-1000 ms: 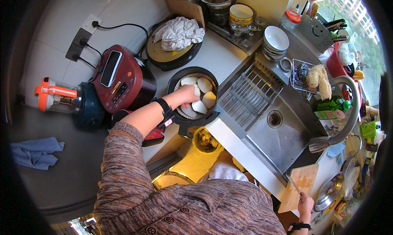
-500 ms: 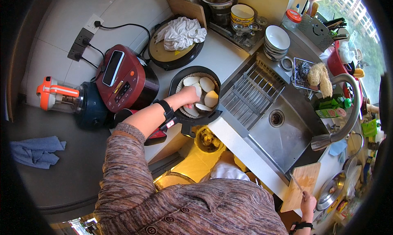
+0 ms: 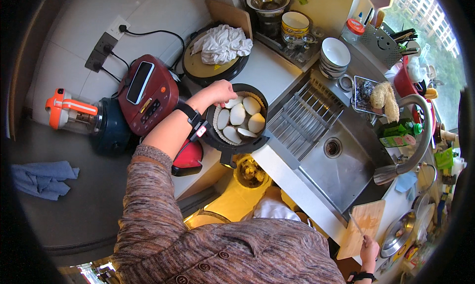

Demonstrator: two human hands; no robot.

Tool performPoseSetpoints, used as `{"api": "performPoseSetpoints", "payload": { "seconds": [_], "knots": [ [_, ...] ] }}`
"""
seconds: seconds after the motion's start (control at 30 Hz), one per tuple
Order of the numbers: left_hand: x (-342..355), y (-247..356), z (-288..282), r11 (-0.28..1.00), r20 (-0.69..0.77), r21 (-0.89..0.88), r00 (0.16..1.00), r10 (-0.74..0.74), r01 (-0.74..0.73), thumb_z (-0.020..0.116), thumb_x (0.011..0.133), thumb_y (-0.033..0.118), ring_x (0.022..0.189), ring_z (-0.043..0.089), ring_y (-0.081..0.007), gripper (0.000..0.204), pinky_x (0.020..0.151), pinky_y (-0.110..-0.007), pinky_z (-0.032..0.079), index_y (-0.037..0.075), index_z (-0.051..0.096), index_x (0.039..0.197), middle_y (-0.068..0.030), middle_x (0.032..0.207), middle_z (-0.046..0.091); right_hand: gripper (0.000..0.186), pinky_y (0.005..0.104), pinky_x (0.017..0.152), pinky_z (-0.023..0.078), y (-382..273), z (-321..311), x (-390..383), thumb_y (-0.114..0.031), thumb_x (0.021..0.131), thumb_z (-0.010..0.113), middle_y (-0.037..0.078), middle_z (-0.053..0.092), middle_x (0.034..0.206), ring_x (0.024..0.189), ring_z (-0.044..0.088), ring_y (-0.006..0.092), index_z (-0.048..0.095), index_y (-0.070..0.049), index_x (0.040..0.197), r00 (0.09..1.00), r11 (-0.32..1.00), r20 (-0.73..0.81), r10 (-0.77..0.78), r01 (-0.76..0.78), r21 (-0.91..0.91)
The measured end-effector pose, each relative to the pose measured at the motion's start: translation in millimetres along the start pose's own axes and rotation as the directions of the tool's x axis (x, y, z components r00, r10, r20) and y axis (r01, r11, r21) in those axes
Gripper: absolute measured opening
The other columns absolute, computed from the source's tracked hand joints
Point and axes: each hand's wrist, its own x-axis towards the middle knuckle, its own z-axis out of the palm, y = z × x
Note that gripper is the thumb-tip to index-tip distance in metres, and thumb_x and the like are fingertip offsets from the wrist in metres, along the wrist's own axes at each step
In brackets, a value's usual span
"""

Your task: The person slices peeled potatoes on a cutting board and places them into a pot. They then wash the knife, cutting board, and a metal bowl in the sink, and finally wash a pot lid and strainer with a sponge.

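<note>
My left hand (image 3: 217,94) is over the far left rim of a black air fryer basket (image 3: 257,143), fingers pinched together. Whether they grip a slice or the liner's edge is hidden. Inside the basket, a pale pleated paper liner (image 3: 216,119) holds several oval white slices (image 3: 238,114), some with dark edges. One slice lies partly beneath my fingertips. At the lower right my right hand (image 3: 369,248) is closed around a knife (image 3: 356,224). The blade lies over a wooden cutting board (image 3: 367,219), whose surface looks wet.
A dark red cooker (image 3: 148,93) with a phone on top stands left of the basket. Beyond lies a round appliance (image 3: 210,66) under a white cloth. Right of the basket are the steel sink (image 3: 341,167), its drying rack (image 3: 307,118) and curved faucet (image 3: 429,130).
My left hand has moved up and back from the basket's middle to its far left rim, uncovering slices. My right hand keeps the knife at the cutting board.
</note>
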Motion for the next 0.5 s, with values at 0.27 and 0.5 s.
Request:
{"api": "performPoseSetpoints", "payload": {
  "seconds": [0.27,0.5],
  "knots": [
    [-32,43,11,0.917,0.151,-0.001,0.907,0.394,-0.399,0.061,0.085,0.027,0.05,0.052,-0.012,0.026,0.045,-0.03,0.043,0.002,0.063,0.089,-0.0032,0.061,0.057,0.021,0.0479,0.063,0.048,16,17,-15,-0.013,0.078,0.06,0.016,0.064,0.079,0.075,0.061,0.0374,0.066,-0.016,0.097,0.996,0.999,-0.084,0.035,-0.032,0.037],
    [-152,203,107,0.857,0.432,-0.084,0.756,0.492,-0.509,0.065,0.082,0.01,0.073,0.061,-0.0113,0.018,0.068,-0.027,0.051,-0.001,0.063,0.096,-0.0047,0.08,0.065,0.026,0.0429,0.063,0.051,67,47,-53,-0.009,0.073,0.059,0.011,0.066,0.08,0.075,0.064,0.0328,0.065,-0.017,0.097,0.948,0.979,-0.282,0.148,-0.1,0.175]
  ]
}}
